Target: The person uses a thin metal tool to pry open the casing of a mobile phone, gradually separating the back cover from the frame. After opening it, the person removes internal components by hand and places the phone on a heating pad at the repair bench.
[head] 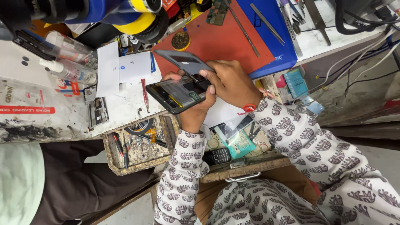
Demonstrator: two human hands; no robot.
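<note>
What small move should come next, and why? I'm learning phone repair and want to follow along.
Probably lift the grey back cover clear and set it aside. The right hand already holds it tilted up off the opened phone, which the left hand cradles with its insides exposed.

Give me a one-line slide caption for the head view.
Left hand cradles an opened phone; right hand lifts its back cover above a cluttered bench.

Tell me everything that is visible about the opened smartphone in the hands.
The opened smartphone is dark and rectangular, tilted, with its back removed: a pale battery area, a yellow strip and a small green part show inside. The left hand cradles it from below above the worktable edge. The right hand touches its top end and holds the detached grey back cover just above it.
</note>
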